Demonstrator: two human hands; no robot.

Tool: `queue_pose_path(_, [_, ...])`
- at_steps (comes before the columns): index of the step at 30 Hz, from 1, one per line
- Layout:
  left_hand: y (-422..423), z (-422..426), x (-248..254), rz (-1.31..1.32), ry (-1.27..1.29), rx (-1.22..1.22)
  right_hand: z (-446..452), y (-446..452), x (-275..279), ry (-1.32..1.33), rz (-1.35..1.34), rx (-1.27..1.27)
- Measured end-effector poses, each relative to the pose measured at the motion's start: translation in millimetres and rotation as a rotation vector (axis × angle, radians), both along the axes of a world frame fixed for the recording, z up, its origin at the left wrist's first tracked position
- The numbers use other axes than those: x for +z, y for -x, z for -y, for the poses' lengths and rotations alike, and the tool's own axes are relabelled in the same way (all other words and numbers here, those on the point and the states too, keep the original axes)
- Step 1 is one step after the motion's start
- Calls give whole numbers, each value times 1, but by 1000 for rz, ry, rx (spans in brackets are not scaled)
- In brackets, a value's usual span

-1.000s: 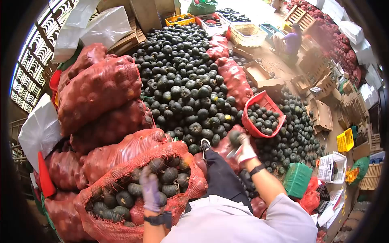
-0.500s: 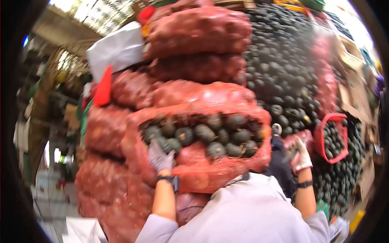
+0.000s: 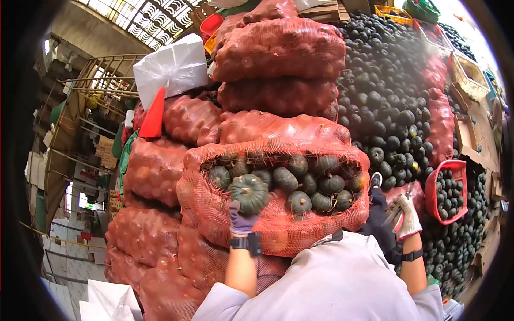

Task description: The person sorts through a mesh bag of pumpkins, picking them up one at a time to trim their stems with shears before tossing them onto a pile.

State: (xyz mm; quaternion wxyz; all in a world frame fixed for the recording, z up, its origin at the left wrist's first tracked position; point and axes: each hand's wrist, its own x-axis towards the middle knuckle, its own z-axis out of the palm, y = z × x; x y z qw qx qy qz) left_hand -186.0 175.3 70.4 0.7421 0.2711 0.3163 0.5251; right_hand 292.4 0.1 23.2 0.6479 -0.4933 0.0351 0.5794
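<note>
My left hand [image 3: 243, 219], in a light purple glove, grips a round, ribbed dark green pumpkin [image 3: 249, 193] and holds it above the cut-open side of a red mesh sack [image 3: 278, 235]. Inside that sack lie several more green pumpkins [image 3: 285, 180], some with short pale stems. My right hand [image 3: 408, 215], in a white glove, is away to the right, closed around a metal tool that looks like a pair of shears [image 3: 395, 218]. Its blades are partly hidden by the fingers.
Full red mesh sacks [image 3: 281, 51] are stacked behind and to the left. A large heap of green pumpkins [image 3: 375, 96] spreads at the right, with a red basket [image 3: 461, 208] of smaller ones. A white package [image 3: 170, 69] and red cone [image 3: 154, 115] sit on the left sacks.
My left hand has lifted a pumpkin from the sack opening and brought it slightly right, toward me. My right hand keeps hold of the shears. The view has shifted slightly and sharpened.
</note>
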Motion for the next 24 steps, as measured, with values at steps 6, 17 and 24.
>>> queue_pose_path(6, [-111, 5, -21, 276, 214, -203, -16, 12, 24, -52, -25, -52])
queue_pose_path(17, [-64, -49, -24, -2235, -254, 396, 17, -31, -12, 119, 44, -203])
queue_pose_path(24, [42, -25, -72, -860, 54, 376, 5, -10, -6, 116, 51, -166])
